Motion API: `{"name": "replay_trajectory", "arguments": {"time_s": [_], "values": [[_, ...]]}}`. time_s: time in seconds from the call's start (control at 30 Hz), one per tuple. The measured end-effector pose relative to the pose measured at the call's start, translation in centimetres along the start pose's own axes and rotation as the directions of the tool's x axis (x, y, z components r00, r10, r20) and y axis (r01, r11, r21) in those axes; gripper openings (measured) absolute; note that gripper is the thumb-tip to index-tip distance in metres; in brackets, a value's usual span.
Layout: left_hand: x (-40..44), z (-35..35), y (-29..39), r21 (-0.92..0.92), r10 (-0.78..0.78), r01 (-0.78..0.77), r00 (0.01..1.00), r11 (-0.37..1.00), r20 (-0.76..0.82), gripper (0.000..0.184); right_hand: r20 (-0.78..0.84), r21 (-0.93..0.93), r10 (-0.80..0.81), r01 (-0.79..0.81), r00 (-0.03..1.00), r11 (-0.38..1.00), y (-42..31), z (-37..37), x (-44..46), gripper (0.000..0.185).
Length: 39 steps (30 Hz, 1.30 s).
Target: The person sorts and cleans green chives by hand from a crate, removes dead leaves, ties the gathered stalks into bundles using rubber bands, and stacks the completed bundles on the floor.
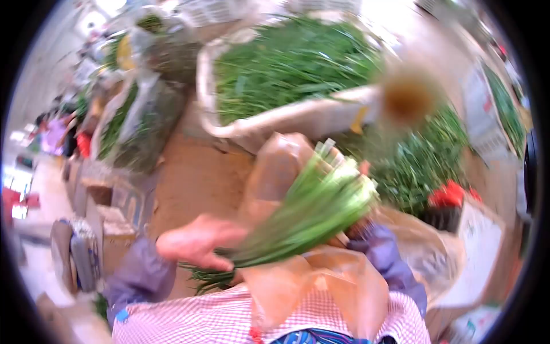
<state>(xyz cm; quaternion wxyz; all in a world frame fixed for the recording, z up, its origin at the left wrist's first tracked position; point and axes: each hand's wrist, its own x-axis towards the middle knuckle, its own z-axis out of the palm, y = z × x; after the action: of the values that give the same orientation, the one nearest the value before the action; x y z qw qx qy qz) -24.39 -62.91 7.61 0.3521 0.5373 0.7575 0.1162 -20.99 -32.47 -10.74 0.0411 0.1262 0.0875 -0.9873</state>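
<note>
A bunch of long green leafy stalks with pale ends, resembling garlic chives (309, 215), lies slanting across my lap. Its white ends point up and to the right, its dark leaf tips down and to the left. My right hand (364, 168) grips it near the pale end; only a fingertip shows, the rest being hidden behind the stalks. At the leaf tips is my left hand (200, 241), blurred, with thumb and fingers apart against the leaves. An orange translucent plastic apron (321, 286) covers my lap and knees.
Ahead stands a big white-lined basket (229, 129) heaped with green stalks. More loose greens (429, 155) lie to the right, beside a red bag (452, 195) and a white box (481, 246). Bagged greens (143, 126) stand at left. A blurred brown round thing (407, 97) hangs close to the camera.
</note>
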Motion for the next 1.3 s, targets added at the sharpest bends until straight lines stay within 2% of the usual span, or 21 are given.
{"name": "replay_trajectory", "arguments": {"time_s": [0.03,0.07,0.13,0.17,0.27,0.43,0.47,0.5,0.53,0.6,0.67,0.8,0.87,0.97,1.0,1.07,1.1,1.13,1.17,1.27,1.3], "values": [[1.4,-3.6,1.1,0.029,-0.188,0.186,0.977,0.982,0.099,0.068,0.013,-0.013,0.004,-0.004,1.000,1.000,0.2,0.7,-0.1,0.062],[2.4,-4.5,0.9,0.048,-0.238,0.247,0.960,0.968,-0.145,0.059,0.027,-0.033,0.012,-0.011,1.000,0.999,0.4,1.3,0.1,0.062],[5.8,-4.8,-1.5,0.057,-0.061,0.117,0.805,0.991,-0.590,0.055,0.049,-0.066,0.017,-0.013,0.999,0.998,0.6,2.8,0.2,0.061],[7.9,-4.7,-2.2,0.269,0.139,0.068,0.721,0.961,-0.678,0.060,0.053,-0.075,0.016,-0.012,0.998,0.997,0.6,3.8,0.0,0.061],[14.1,-2.1,-0.8,0.242,0.160,-0.016,0.789,0.970,-0.593,0.079,0.007,-0.081,-0.032,0.032,0.999,0.996,0.3,4.7,-1.4,0.061],[17.2,-0.2,0.7,-0.040,0.206,-0.319,0.698,0.947,-0.686,0.098,-0.169,-0.032,-0.140,0.136,0.976,0.990,-0.5,8.4,-3.0,0.060],[17.5,0.2,0.8,-0.049,0.202,-0.321,0.699,0.946,-0.687,0.098,0.264,0.028,-0.139,0.137,0.955,0.990,-2.0,2.0,-2.1,0.057],[17.6,0.8,0.9,-0.534,0.081,-0.501,0.776,0.681,-0.625,0.101,0.346,0.020,-0.110,0.110,0.932,0.994,-2.3,2.2,-2.2,0.056],[17.8,1.6,0.8,-0.842,0.026,-0.505,0.860,0.190,-0.510,0.103,0.426,0.010,-0.076,0.079,0.901,0.997,-2.5,3.2,-2.3,0.055],[18.8,3.8,-0.7,-0.916,0.079,-0.377,0.926,0.135,-0.369,0.108,0.403,0.028,-0.079,0.074,0.912,0.997,-2.2,4.2,-2.7,0.054],[19.3,5.0,-0.7,-0.989,0.336,-0.145,0.930,-0.033,-0.148,0.111,0.390,-0.069,-0.022,0.053,0.920,0.996,-2.7,4.8,-3.3,0.056],[17.7,3.1,1.0,-0.978,0.366,-0.071,0.920,-0.196,-0.140,0.095,0.128,-0.103,-0.116,0.130,0.985,0.986,-4.4,4.4,-5.9,0.071],[17.6,3.4,0.7,-0.980,0.314,-0.095,0.938,-0.172,-0.146,0.100,0.015,0.087,-0.218,0.216,0.976,0.972,-5.3,2.4,-7.8,0.075],[17.4,3.6,0.5,-0.958,0.201,-0.185,0.952,-0.220,-0.230,0.093,-0.210,0.073,-0.258,0.278,0.943,0.958,-4.5,3.7,-11.4,0.075],[16.5,2.6,1.0,-0.974,0.179,-0.169,0.964,-0.152,-0.195,0.091,0.139,-0.115,-0.230,0.246,0.963,0.962,-4.2,4.1,-11.8,0.074],[17.4,3.2,1.4,-0.967,0.084,-0.233,0.971,0.102,-0.225,0.084,0.458,-0.300,-0.117,0.277,0.881,0.913,-3.3,5.6,-11.8,0.072],[17.8,3.1,1.7,-0.968,0.089,-0.229,0.971,0.103,-0.221,0.084,0.259,-0.329,-0.273,0.350,0.927,0.877,-2.7,6.9,-11.3,0.072],[18.0,2.7,2.1,-0.885,0.038,-0.221,0.974,0.411,-0.225,0.080,0.050,-0.372,-0.421,0.408,0.906,0.834,-2.3,8.1,-10.8,0.071],[18.0,2.2,2.6,-0.716,-0.007,-0.176,0.970,0.676,-0.245,0.076,0.059,-0.549,-0.359,0.331,0.931,0.767,-2.7,7.8,-9.6,0.064],[17.8,0.2,3.2,-0.667,-0.120,-0.008,0.982,0.745,-0.145,0.071,-0.043,-0.461,-0.408,0.344,0.912,0.818,-2.1,7.2,-7.2,0.055],[18.3,0.9,1.8,-0.679,-0.028,-0.138,0.973,0.721,-0.227,0.070,-0.041,-0.482,-0.397,0.330,0.917,0.812,-2.0,7.7,-6.9,0.052]]}}
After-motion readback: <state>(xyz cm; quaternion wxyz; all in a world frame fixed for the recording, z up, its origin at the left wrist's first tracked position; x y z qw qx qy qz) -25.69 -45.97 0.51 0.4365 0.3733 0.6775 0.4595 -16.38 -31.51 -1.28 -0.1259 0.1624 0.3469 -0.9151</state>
